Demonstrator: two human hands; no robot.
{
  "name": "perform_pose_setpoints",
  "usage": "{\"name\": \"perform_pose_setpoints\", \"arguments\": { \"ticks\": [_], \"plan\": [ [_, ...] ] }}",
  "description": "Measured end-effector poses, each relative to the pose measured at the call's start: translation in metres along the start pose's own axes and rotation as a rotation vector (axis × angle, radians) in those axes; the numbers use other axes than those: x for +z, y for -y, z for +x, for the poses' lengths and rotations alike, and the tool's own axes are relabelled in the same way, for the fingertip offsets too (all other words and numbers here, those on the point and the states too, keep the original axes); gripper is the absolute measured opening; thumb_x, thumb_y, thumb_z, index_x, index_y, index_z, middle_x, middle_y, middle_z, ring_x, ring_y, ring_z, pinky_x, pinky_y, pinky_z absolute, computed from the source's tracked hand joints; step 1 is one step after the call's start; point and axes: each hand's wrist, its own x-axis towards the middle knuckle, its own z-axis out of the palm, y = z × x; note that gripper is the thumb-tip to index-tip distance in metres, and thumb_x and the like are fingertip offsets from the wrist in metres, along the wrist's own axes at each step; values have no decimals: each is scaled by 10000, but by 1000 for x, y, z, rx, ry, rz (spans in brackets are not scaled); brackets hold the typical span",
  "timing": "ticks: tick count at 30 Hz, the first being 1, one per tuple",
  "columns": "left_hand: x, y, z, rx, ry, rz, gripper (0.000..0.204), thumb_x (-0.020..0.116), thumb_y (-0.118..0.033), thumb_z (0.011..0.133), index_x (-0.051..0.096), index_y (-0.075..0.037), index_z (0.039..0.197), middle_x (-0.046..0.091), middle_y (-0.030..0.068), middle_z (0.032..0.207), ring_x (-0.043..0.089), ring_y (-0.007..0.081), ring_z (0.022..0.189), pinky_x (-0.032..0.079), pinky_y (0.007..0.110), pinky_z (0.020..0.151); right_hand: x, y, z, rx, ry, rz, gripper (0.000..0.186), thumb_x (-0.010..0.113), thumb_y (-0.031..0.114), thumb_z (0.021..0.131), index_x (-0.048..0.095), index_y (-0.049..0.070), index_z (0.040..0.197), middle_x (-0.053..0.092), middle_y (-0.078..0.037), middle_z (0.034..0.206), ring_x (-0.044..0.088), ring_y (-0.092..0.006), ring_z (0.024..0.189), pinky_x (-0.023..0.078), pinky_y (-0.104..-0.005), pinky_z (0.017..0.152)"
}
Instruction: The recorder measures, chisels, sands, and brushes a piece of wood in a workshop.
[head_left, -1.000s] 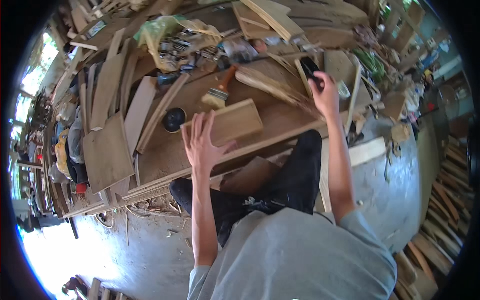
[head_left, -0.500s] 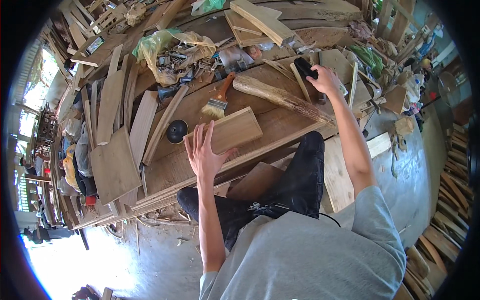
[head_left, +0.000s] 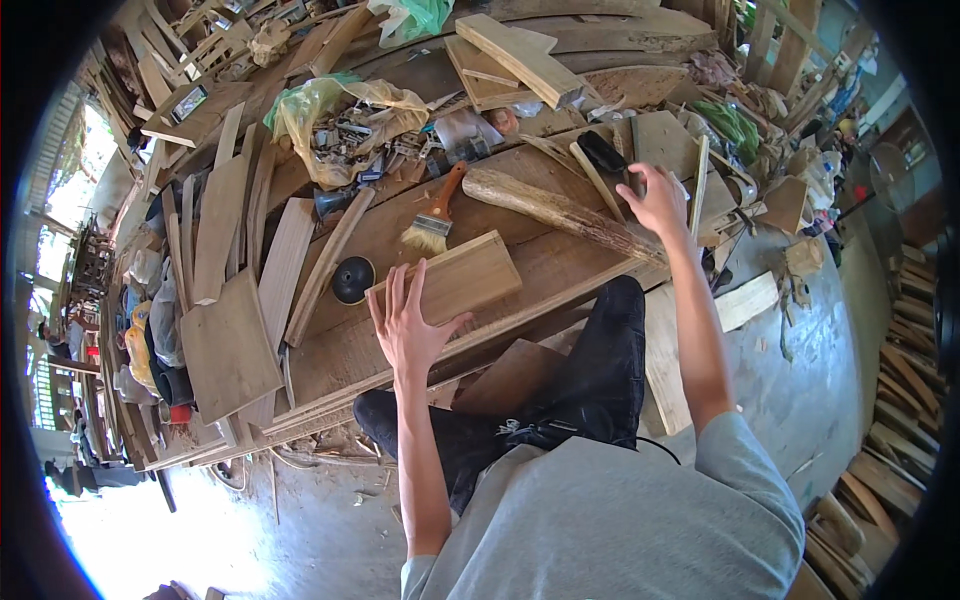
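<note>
My left hand (head_left: pixel 408 325) rests at the left end of a rectangular wooden block (head_left: pixel 460 280), its fingers spread over the wood and its thumb apart along the near side. My right hand (head_left: pixel 660 203) is empty, thumb and fingers apart and curved, just right of a black object (head_left: pixel 601 153) lying on the workbench (head_left: pixel 335 345); its kind is unclear. Between the hands lies a long rounded piece of wood (head_left: pixel 560 212). Beyond the block is a paintbrush (head_left: pixel 437 215) with a brown handle and pale bristles. A round black disc (head_left: pixel 352 280) sits left of the block.
Planks and a square board (head_left: pixel 232 345) crowd the left side. A plastic bag of metal hardware (head_left: pixel 345 130) lies farther back. Thick timber pieces (head_left: pixel 520 60) are stacked at the far side. My bent knee (head_left: pixel 622 300) is against the near bench edge.
My right hand has let go of the black object and drawn slightly back toward me; the object stays on the bench. My left hand keeps its place at the block.
</note>
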Motion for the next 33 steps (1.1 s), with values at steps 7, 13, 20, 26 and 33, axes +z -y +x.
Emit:
{"name": "perform_pose_setpoints", "arguments": {
  "ticks": [7, 13, 20, 26, 33],
  "plan": [
    [-4, 0, -1, -15, -5, -4, 1177, 957, -631, 649, 479, -267, 1660, 521, 69, 1625, 431, 253, 1566, 171, 566, 1356, 12, -14, -49, -81, -109, 121, 484, 803, 411, 969, 679, 187, 1379, 660, -165, 1364, 663, -418, 1244, 559, -503, 1029],
    [-7, 0, -1, -12, -3, -33, 1157, 961, -607, 662, 484, -261, 1657, 516, 86, 1618, 426, 259, 1567, 186, 570, 1352, 10, -6, -55, -238, -221, 323, 420, 814, 362, 980, 715, 142, 1325, 699, -146, 1236, 670, -364, 1122, 561, -424, 956],
    [-5, -1, -1, -6, 6, -29, 1158, 964, -612, 654, 494, -253, 1650, 515, 81, 1622, 428, 260, 1567, 178, 561, 1358, 12, -15, -29, -65, -282, 117, 425, 805, 471, 955, 771, 149, 1230, 702, -139, 1243, 643, -383, 1224, 508, -477, 1064],
    [-7, 0, 0, -18, 23, -27, 1172, 966, -617, 648, 489, -247, 1652, 508, 75, 1633, 425, 258, 1571, 167, 555, 1363, 24, -1, -4, -162, -83, -162, 325, 821, 470, 914, 827, 174, 1047, 724, -80, 1159, 655, -337, 1199, 406, -590, 1114],
    [-11, -2, -2, -8, -74, -145, 1224, 957, -654, 645, 456, -220, 1674, 456, 99, 1695, 399, 290, 1596, 188, 598, 1350, 8, 68, -43, -133, -241, 407, 106, 822, 219, 936, 787, 121, 953, 732, -97, 1023, 721, -342, 981, 541, -487, 838]
  ]
}}
